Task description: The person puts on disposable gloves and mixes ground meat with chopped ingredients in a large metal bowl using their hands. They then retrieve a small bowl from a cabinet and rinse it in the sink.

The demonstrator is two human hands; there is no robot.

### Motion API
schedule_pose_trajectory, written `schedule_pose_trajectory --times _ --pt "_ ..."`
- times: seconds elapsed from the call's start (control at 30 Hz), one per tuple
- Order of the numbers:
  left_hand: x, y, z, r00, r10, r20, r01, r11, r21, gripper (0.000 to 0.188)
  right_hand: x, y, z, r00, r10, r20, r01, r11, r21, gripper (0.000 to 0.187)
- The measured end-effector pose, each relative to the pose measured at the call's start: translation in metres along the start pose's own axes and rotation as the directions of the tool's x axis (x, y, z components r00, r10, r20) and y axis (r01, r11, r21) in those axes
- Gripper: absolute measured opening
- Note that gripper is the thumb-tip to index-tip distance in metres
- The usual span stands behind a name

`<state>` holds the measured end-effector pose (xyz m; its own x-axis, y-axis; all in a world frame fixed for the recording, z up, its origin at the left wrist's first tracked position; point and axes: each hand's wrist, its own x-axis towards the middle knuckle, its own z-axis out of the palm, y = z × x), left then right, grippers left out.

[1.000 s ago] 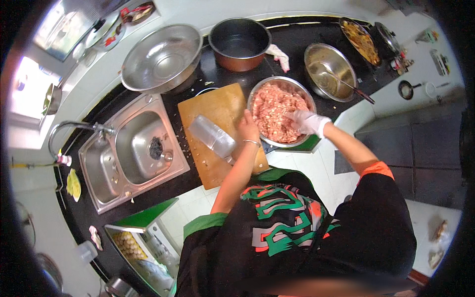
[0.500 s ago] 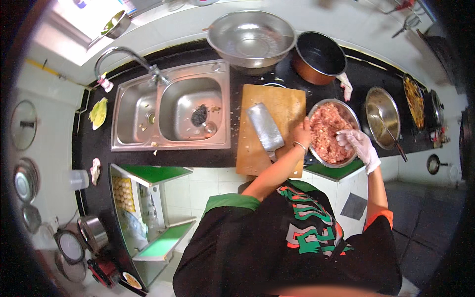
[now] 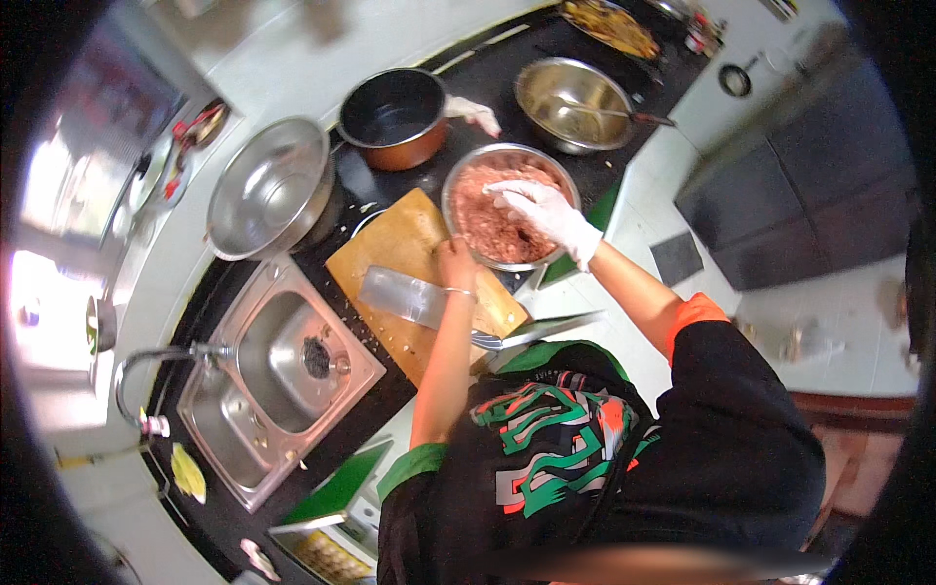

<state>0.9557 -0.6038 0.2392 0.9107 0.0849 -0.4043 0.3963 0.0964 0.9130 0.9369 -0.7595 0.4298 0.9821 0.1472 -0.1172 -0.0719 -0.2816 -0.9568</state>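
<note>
Round steel bowl of pink minced meat stands upright beside the cutting board.

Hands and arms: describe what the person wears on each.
The right hand wears a white glove reaching the wrist; its arm has a short black sleeve with an orange cuff. The left hand is bare, with a thin bangle at the wrist and a short black sleeve cuffed in green.

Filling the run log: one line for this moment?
left hand: on bowl rim | right hand: gloved, in mince | cleaver: on board
</note>
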Motion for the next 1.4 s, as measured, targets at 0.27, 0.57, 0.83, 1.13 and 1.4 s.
schedule_pose_trajectory --times 0.27,0.57,0.83,1.13,1.4 --pt "-0.116 0.055 0.018 0.871 0.472 -0.136 -0.475 0.880 0.008 0.010 -0.107 0.019 -0.048 0.899 0.024 -0.438 0.115 0.950 0.289 0.031" --pt "-0.143 -0.061 0.103 0.722 0.071 0.688 -0.406 0.849 0.338 0.008 -0.217 0.094 -0.115 0.755 0.291 -0.587 0.300 0.643 0.705 0.033" --pt "-0.072 -0.139 0.164 0.822 -0.244 0.514 -0.117 0.811 0.573 0.011 -0.329 0.157 -0.183 0.655 0.490 -0.575 0.301 0.528 0.794 0.032" --pt "0.001 -0.197 0.230 0.929 -0.287 0.233 0.119 0.830 0.545 0.016 -0.422 0.247 -0.227 0.449 0.678 -0.581 0.320 0.485 0.814 0.032" --pt "-0.024 -0.217 0.258 0.735 -0.306 0.606 -0.318 0.633 0.705 0.015 -0.417 0.292 -0.201 0.406 0.790 -0.459 0.332 0.340 0.880 0.031"
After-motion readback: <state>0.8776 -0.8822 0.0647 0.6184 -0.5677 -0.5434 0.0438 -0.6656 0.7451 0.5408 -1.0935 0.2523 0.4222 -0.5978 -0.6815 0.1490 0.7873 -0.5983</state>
